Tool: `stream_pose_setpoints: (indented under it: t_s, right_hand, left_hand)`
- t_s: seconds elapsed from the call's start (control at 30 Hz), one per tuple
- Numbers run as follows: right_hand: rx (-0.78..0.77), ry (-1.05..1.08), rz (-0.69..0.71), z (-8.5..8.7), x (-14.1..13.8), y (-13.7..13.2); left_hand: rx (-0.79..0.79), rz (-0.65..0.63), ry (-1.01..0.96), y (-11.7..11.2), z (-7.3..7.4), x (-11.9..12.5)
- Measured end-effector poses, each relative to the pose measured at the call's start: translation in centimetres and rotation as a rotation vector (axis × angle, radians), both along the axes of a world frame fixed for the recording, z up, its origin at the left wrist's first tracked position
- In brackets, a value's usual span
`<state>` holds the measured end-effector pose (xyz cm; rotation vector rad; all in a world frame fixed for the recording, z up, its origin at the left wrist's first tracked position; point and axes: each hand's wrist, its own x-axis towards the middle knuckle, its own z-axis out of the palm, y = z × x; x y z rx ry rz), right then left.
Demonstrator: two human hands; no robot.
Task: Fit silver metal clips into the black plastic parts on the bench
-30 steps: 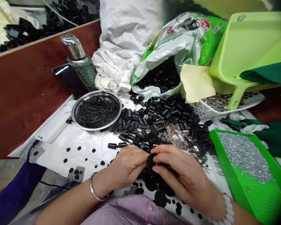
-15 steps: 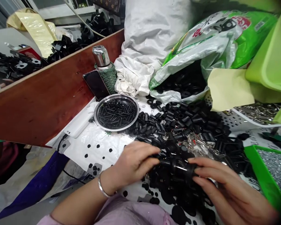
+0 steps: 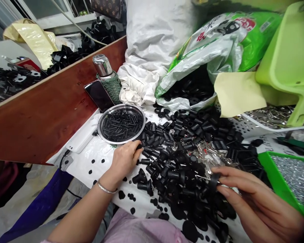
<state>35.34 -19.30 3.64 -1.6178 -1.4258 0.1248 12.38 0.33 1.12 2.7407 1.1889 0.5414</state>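
My left hand (image 3: 124, 158), with a bracelet at the wrist, is closed at the near edge of the round metal dish (image 3: 100, 130) of small black springs (image 3: 121, 123). A dark bit shows at its fingertips, too small to name. On the right, my right hand (image 3: 253, 197) pinches a black ring (image 3: 213, 184) with a thin metal strip (image 3: 202, 177) sticking out of it to the left. Between the hands lies a heap of black plastic sleeves (image 3: 176, 174), some with wide collars. Loose metal strips (image 3: 207, 153) lie behind the ring.
A green tray (image 3: 268, 168) of small silvery parts stands at the right. Behind the heap are an open bag (image 3: 187, 79) of black rings and a light green scoop (image 3: 281, 64). A phone (image 3: 98, 96) leans on a flask (image 3: 107, 79) by the wooden board (image 3: 53, 104).
My left hand has left the black sleeve both hands were at and moved left to the dish edge. My right hand now holds a black ring with a metal strip. The view has shifted slightly.
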Motion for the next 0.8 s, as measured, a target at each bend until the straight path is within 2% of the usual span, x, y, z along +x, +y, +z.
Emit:
stream_pose_setpoints:
  t_s: [0.1,0.17,0.23,0.33,0.47,0.67,0.8]
  right_hand:
    - [-0.026,-0.018,0.104,0.6,-0.1,0.2]
    - [-0.022,-0.036,0.142,1.4,-0.5,0.7]
    - [-0.013,-0.057,0.180,2.4,-1.1,1.3]
    - [0.018,-0.115,0.237,3.7,-2.1,2.4]
    - [0.049,-0.244,0.299,4.6,-2.9,3.2]
    - [0.073,-0.376,0.367,4.3,-3.3,3.8]
    - [0.075,-0.407,0.396,3.9,-3.7,4.0]
  left_hand:
    - [-0.056,-0.088,-0.215,-1.1,1.0,-0.2]
    - [-0.180,-0.222,-0.397,-2.2,1.7,0.0]
    - [-0.333,-0.347,-0.491,-3.2,2.3,0.5]
    - [-0.490,-0.447,-0.519,-4.4,2.7,1.2]
    - [-0.573,-0.503,-0.539,-5.1,2.8,1.6]
    - [-0.639,-0.535,-0.510,-5.3,3.0,1.1]
    - [-0.711,-0.599,-0.509,-5.1,3.4,0.8]
